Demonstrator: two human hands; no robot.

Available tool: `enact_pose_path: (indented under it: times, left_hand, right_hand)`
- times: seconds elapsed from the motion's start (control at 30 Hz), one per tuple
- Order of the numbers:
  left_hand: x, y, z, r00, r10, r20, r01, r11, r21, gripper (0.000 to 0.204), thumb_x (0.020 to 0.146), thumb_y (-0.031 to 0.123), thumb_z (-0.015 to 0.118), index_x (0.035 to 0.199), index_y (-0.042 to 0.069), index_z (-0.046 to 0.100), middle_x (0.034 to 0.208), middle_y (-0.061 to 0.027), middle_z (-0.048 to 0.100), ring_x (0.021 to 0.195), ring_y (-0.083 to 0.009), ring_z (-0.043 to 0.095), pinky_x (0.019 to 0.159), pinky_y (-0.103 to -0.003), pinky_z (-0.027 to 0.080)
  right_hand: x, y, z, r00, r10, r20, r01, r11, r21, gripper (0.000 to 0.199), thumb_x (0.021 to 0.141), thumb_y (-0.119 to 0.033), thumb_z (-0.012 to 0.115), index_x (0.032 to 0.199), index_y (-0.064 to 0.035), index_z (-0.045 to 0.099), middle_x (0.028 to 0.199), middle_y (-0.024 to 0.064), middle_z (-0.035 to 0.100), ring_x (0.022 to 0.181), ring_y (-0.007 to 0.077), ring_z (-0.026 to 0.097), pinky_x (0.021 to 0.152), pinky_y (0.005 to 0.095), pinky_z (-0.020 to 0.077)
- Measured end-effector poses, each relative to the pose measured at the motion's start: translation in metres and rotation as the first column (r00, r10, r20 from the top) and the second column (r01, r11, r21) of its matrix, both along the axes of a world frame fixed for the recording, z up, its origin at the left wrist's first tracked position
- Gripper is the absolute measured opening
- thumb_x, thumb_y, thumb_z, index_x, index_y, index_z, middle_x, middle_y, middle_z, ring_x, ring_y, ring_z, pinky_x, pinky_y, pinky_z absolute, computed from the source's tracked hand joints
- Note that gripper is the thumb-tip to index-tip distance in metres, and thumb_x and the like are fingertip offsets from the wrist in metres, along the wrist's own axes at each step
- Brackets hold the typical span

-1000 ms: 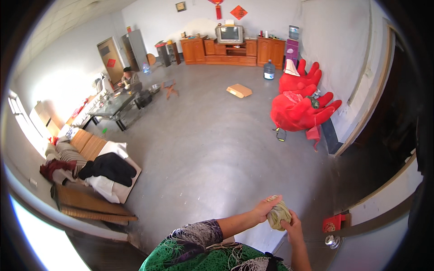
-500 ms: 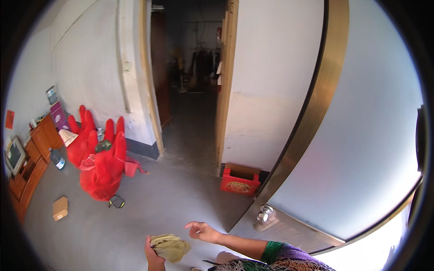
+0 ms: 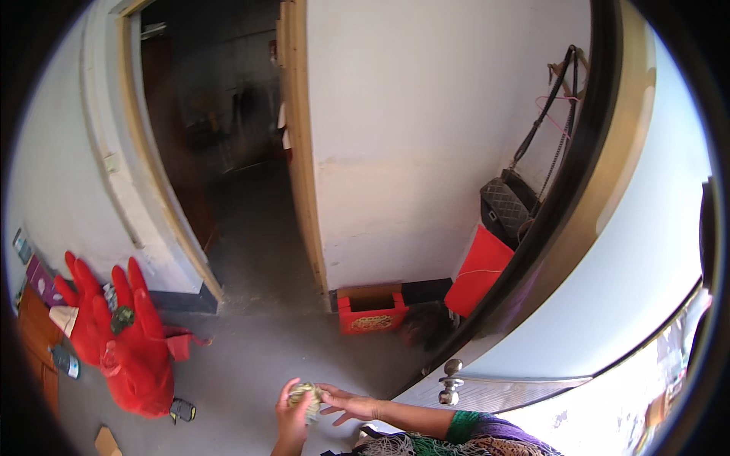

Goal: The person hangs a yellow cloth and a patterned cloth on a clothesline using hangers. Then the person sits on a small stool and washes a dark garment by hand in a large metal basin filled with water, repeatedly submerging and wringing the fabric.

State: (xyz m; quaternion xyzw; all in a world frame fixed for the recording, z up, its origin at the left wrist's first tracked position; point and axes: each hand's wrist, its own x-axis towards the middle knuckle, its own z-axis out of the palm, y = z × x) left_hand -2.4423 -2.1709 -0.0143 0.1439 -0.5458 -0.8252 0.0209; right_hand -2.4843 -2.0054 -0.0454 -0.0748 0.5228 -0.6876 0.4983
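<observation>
1. While it sits low in the middle of the frame, the small greenish bundle (image 3: 306, 395) is pinched in the left hand (image 3: 292, 419).
2. Beside it, the right hand (image 3: 346, 403) touches it with spread fingers.
3. Red bags (image 3: 129, 346) lie at lower left.
4. Further up, a red box (image 3: 371, 313) sits by the wall.

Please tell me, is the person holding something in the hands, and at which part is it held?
Yes. The left hand grips a small pale, yellowish bundle from below and its left side. The right hand touches its right side with the fingertips. What the bundle is cannot be told.
</observation>
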Motion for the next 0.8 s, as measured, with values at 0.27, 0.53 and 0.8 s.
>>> enact_pose_path:
  times: [0.27,0.53,0.8]
  left_hand:
    - [-0.104,-0.021,-0.011,0.988,-0.145,-0.053,0.147,0.988,0.048,0.04,0.077,-0.004,0.06,0.116,0.0,0.054,0.097,-0.0059,0.059,0.087,-0.0149,0.059,0.078,-0.028,0.049]
    - [-0.223,-0.102,-0.049,0.951,-0.308,0.013,0.294,0.919,0.263,0.033,0.08,0.0,0.057,0.113,0.002,0.055,0.094,-0.0077,0.06,0.087,-0.0214,0.062,0.079,-0.037,0.052]
    - [-0.311,-0.126,-0.109,0.839,-0.474,0.265,0.359,0.85,0.385,0.029,0.081,0.012,0.059,0.11,0.009,0.058,0.096,-0.007,0.062,0.091,-0.0258,0.061,0.083,-0.043,0.051]
  right_hand:
    - [-0.092,0.011,-0.013,0.91,-0.414,0.036,0.405,0.903,0.143,0.063,0.088,-0.039,0.062,0.141,-0.0171,0.036,0.131,0.008,0.049,0.113,0.0242,0.052,0.085,0.0413,0.051]
    - [-0.122,0.072,-0.02,0.362,-0.919,-0.155,0.93,0.346,0.12,0.034,0.089,-0.017,0.058,0.121,-0.0064,0.056,0.108,0.0081,0.06,0.096,0.0199,0.06,0.077,0.0376,0.0543]
    - [-0.135,0.075,0.039,0.034,-0.944,-0.33,0.985,-0.025,0.172,0.033,0.087,-0.013,0.062,0.117,-0.0014,0.057,0.109,0.0106,0.061,0.096,0.0213,0.06,0.076,0.035,0.0541]
